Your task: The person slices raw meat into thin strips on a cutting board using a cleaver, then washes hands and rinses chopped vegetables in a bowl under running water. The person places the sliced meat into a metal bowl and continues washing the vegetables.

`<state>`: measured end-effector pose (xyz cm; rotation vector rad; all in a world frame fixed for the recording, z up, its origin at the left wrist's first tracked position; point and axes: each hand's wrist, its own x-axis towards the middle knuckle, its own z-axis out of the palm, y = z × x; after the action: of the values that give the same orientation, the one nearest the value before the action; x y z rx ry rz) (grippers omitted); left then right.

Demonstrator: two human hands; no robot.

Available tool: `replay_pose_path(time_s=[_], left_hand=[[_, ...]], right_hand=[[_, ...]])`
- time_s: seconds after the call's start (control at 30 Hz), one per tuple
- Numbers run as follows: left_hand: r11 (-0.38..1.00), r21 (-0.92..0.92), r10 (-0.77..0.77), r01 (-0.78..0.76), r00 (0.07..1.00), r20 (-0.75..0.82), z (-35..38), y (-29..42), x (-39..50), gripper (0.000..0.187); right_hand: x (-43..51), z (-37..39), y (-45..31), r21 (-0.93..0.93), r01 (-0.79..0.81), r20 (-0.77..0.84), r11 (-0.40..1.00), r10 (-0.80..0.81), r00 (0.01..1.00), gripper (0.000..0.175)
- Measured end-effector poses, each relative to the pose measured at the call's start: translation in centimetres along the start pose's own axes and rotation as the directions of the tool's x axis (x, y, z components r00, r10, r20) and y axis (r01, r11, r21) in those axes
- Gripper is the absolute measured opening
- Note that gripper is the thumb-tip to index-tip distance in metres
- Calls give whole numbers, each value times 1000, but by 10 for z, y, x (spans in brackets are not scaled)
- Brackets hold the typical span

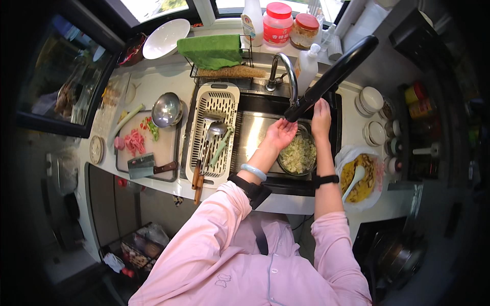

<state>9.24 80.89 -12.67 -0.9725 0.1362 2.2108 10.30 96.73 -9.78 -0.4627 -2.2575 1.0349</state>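
My left hand (281, 134) is palm up over the sink (252, 134), its fingers at the mouth of a thick black faucet spout (329, 80). No held thing shows in it. My right hand (321, 120) stands upright to the right of the spout, fingers extended; the spout hides part of its inner side. Below and between my hands, a round glass bowl (281, 164) sits in the sink, filled with pale green chopped vegetable (299, 155). A chrome tap (285, 63) curves behind the spout. Whether water is running I cannot tell.
Left of the sink lies a drain basket (191, 153) with ladles and a green utensil. Beyond it are a cutting board (162, 149), a cleaver (141, 166) and a steel bowl (167, 109). At right stands a bagged bowl of yellow food (360, 179) with a spoon (356, 179).
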Motion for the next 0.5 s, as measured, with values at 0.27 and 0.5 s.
replay_pose_path(time_s=[0.27,0.5], left_hand=[[966,-187,214,-179,958,189,-62,30,41,37],[963,184,145,-199,952,271,-81,49,12,46]], right_hand=[[-73,61,-53,679,-710,718,-188,372,588,28],[-148,114,-6,431,-49,524,901,-205,827,26]])
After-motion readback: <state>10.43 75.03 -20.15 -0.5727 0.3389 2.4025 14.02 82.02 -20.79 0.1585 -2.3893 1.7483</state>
